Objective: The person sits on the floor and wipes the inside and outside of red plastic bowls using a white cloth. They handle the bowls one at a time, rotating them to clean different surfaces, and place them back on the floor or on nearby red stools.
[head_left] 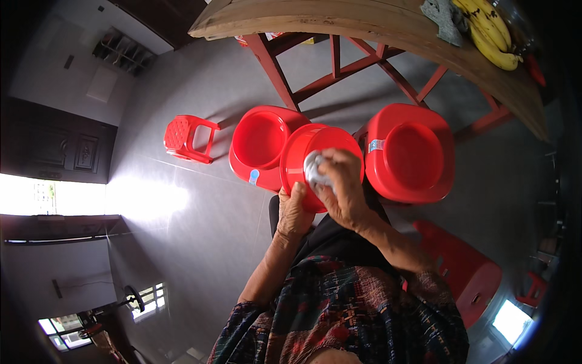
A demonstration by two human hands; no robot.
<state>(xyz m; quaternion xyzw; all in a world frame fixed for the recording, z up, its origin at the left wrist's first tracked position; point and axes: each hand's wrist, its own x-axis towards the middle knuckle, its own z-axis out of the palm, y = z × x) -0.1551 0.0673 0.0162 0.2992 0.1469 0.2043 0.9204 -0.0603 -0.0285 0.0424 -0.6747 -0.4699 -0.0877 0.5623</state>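
Observation:
Over my lap a round red plastic basin (295, 151) is held tilted. My left hand (293, 213) grips its near left rim, thumb on top. My right hand (347, 191) is closed around a crumpled whitish cloth (313, 173) and presses it against the basin. Whether that face is the inside or the outside, I cannot tell. Just beyond on the left, another red basin (259, 139) rests on a red stool (241, 159). To the right, a third red basin (414, 158) rests on a similar stool (445, 136).
A small red stool (179, 136) stands on the grey floor at the left. Ahead is a wooden table (339, 17) with red legs, bearing bananas (490, 33) and a grey cloth (445, 18). A red plastic chair (464, 267) is close behind my right arm.

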